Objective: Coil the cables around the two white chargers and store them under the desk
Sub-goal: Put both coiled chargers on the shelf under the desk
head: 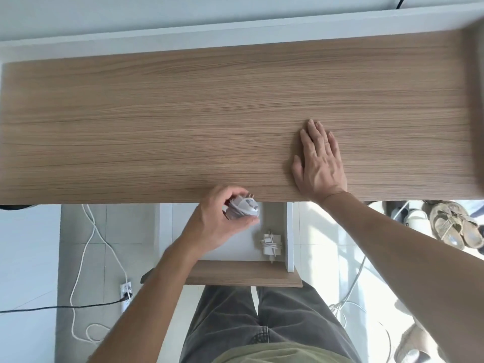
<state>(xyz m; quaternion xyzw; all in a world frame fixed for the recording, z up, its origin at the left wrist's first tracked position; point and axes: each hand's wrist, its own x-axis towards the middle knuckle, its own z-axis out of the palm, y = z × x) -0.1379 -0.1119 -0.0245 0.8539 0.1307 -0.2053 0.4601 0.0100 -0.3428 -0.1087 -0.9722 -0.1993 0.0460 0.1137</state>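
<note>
My left hand grips a white charger with its cable coiled round it, just below the front edge of the wooden desk and above the open drawer. A second white charger, cable wrapped around it, lies inside the drawer by its right wall. Flat on the desk top, fingers straight, rests my right hand near the front edge.
The drawer's wooden front juts out toward my legs. On the floor at the left lie a white cable, a power strip and a black cord. Sandals and more white cables lie on the right.
</note>
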